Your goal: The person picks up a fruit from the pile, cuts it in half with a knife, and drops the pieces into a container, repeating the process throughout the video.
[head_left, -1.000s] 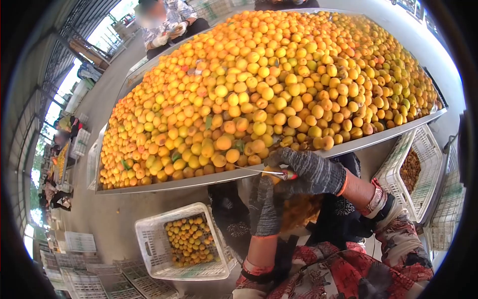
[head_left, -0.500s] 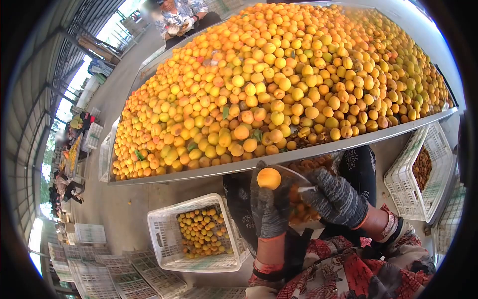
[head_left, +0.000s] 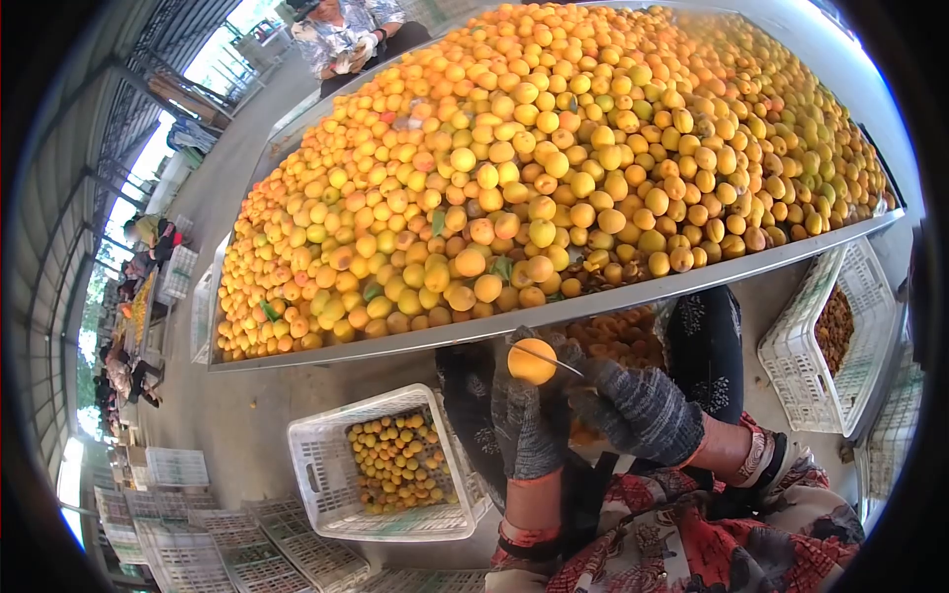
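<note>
My left hand (head_left: 526,435), in a grey knit glove, grips a whole-looking orange apricot (head_left: 530,368) between thumb and fingers. A small knife (head_left: 563,363) is closed in my gloved right hand (head_left: 647,410), its thin blade lying across the apricot's face. The handle is hidden by the fingers. Both hands are just below the metal edge of a large tray (head_left: 593,302) heaped with apricots (head_left: 494,188). Below and behind them, between my knees, lie many apricot pieces (head_left: 623,341), partly covered by the hands.
On the floor to the left, a white plastic crate (head_left: 304,465) holds small apricots. Another crate (head_left: 860,272) at right contains darker brownish pieces. Stacked crates (head_left: 227,549) stand at lower left. Across the tray sits another person (head_left: 341,40); more people work far left.
The knife in my right hand has come left from beside the apricot onto it, the blade now crossing it. My left hand still holds the fruit. The whole view has shifted slightly.
</note>
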A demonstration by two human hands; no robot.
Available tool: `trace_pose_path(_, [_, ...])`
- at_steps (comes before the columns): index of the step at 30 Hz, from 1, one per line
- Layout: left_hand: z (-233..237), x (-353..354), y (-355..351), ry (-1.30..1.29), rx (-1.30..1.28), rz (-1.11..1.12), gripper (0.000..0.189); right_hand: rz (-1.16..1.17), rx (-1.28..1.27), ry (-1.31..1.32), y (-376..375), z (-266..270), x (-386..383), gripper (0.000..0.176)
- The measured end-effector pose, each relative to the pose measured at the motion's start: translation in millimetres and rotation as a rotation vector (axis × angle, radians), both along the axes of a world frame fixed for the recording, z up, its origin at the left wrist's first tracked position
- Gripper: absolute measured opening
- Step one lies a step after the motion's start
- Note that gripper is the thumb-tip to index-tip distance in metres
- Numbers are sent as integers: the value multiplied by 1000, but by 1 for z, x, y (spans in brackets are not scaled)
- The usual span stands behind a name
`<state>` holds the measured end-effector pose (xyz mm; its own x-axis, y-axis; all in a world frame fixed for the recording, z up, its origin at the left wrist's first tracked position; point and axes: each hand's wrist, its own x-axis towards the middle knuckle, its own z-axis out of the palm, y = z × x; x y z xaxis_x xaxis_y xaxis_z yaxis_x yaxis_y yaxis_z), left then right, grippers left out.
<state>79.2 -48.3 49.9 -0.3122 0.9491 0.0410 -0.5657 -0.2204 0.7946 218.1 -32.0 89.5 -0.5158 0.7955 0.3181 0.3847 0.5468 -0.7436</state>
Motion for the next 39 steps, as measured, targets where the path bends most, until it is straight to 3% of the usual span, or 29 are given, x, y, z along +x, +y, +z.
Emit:
trace_pose_path(3, [-16,-9,-3,70,-69,-12,63,27,190,-118,1,-8,2,37])
trace_pose_path(5, [-19,-12,-6,112,-60,-27,61,26,-40,14,2,-5,2,40])
trace_pose_path(9, [-6,-20,-6,297,-14,-66,55,61,13,10,8,-5,9,45])
trace_pose_path(13, [15,-18,-2,495,4,-18,60,233,-48,-11,21,5,17,41])
trace_pose_path(15, [11,-16,-2,374,-87,17,54,266,-108,-75,21,4,12,38])
trace_pose_path(16, [13,-9,-1,377,-80,18,54,204,232,-78,20,-6,4,35])
trace_pose_path(17, [18,3,1,198,-71,64,50,135,566,-80,15,-12,-2,33])
trace_pose_path(18, [21,11,2,17,-64,110,46,135,566,-79,7,-12,-8,33])
trace_pose_path(20, [27,20,8,-34,14,75,48,30,-236,27,-4,-10,-16,37])
trace_pose_path(22, [24,22,8,-83,83,29,50,31,-247,81,-4,-12,-14,40])
trace_pose_path(25, [11,9,8,-14,-77,80,46,103,-168,94,2,-13,0,45])
trace_pose_path(30, [19,-21,7,445,-129,-21,48,206,-39,-154,13,7,14,48])
trace_pose_path(32, [10,-10,2,364,-158,47,48,206,56,19,14,-10,7,48])
trace_pose_path(34, [6,6,2,282,-180,119,48,142,36,20,2,-22,-5,49])
trace_pose_path(36, [8,22,6,-128,-124,104,45,67,20,16,-1,-32,-7,49])
trace_pose_path(38, [4,20,5,-39,-153,106,45,101,258,-133,-1,-37,-4,46])
trace_pose_path(39, [4,17,6,54,-175,115,44,100,256,-133,-1,-32,-3,46])
